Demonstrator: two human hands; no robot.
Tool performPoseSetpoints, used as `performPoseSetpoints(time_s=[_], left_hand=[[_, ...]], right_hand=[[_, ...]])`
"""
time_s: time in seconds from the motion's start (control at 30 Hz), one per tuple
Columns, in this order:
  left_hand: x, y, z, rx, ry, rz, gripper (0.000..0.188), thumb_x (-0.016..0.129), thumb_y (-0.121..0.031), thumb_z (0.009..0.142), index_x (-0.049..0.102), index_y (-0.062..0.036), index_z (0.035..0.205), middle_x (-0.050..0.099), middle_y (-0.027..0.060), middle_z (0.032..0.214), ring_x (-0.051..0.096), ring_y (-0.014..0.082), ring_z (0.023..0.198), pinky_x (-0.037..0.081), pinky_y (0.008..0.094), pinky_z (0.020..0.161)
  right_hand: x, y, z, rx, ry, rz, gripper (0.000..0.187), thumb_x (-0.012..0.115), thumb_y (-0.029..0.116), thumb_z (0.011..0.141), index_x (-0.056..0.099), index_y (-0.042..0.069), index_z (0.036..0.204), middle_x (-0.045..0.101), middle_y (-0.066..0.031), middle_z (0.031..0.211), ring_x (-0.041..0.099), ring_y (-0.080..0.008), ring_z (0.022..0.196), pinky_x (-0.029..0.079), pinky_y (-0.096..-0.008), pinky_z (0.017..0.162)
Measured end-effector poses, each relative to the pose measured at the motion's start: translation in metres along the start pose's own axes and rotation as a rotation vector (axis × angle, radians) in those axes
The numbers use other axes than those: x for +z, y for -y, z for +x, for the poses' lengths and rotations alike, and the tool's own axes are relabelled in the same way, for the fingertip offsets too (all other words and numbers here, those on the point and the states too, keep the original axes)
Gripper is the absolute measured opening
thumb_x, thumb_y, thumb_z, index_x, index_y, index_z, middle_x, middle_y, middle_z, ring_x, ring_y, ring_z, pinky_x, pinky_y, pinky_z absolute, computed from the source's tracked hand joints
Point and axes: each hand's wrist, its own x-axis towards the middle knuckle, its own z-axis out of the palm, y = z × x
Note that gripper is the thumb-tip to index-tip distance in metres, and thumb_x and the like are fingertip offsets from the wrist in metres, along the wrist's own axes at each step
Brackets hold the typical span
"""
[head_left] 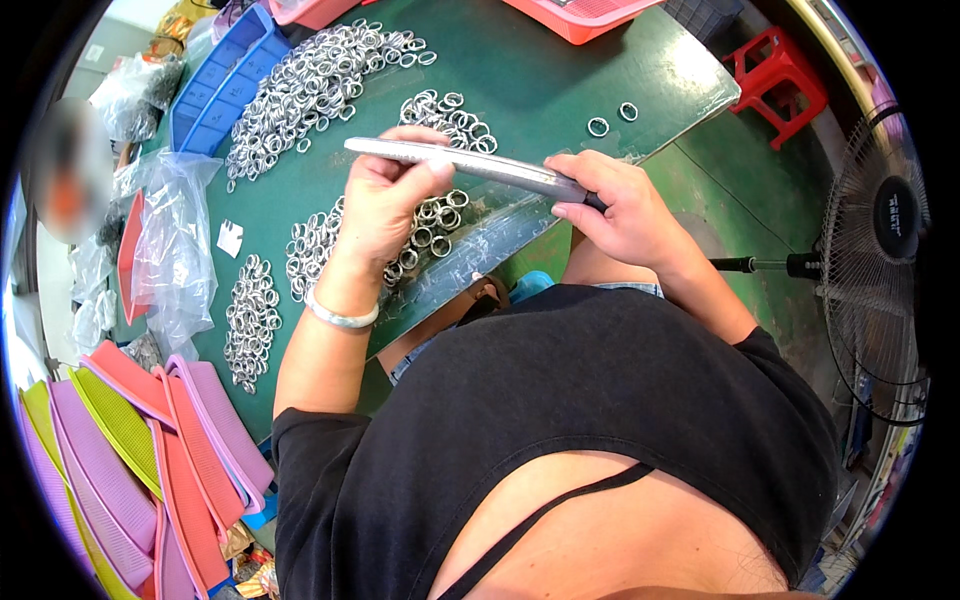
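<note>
Both my hands hold a long silver-grey tapered rod (487,166) with a black end, shaped like a ring mandrel, above the table's near edge. My left hand (392,196) is closed around its far-left part, the thumb pressed along it. Whether a ring sits under those fingers I cannot tell. The black end is in my right hand (625,208), with its thumb below and fingers above. Beneath and beside my left hand lie loose metal rings (433,225), and another small group of rings (452,118) lies just beyond the rod.
On the green table (520,70), a large ring heap (310,85) lies beside a blue bin (225,85). A smaller pile (252,325) is at the left, near a clear plastic bag (180,240). Coloured trays (130,450) stand lower left. A red stool (780,85) and fan (890,225) stand right.
</note>
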Motion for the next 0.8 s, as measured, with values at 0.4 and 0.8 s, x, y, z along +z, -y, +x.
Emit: performPoseSetpoints(time_s=[0.4, 0.8], left_hand=[[-0.006, -0.011, -0.009, 0.190, 0.265, 1.267, 0.027, 0.075, -0.016, 0.068, 0.065, -0.0044, 0.091, 0.060, 0.0083, 0.093, 0.057, 0.0239, 0.090, 0.046, 0.0336, 0.079], [0.019, 0.006, 0.047, 0.382, 0.268, 1.368, 0.018, 0.066, -0.005, 0.073, 0.065, -0.0034, 0.091, 0.059, 0.0113, 0.089, 0.057, 0.0301, 0.087, 0.047, 0.0365, 0.075]], right_hand=[[-0.027, -0.027, -0.011, 0.137, -0.125, 0.002, 0.037, 0.068, 0.002, 0.072, 0.058, -0.003, 0.107, 0.063, -0.0138, 0.091, 0.062, -0.0238, 0.077, 0.049, -0.0300, 0.069], [-0.027, -0.029, -0.015, 0.153, -0.140, 0.040, 0.036, 0.068, 0.002, 0.072, 0.058, -0.002, 0.107, 0.062, -0.0137, 0.090, 0.061, -0.0230, 0.075, 0.048, -0.0301, 0.068]])
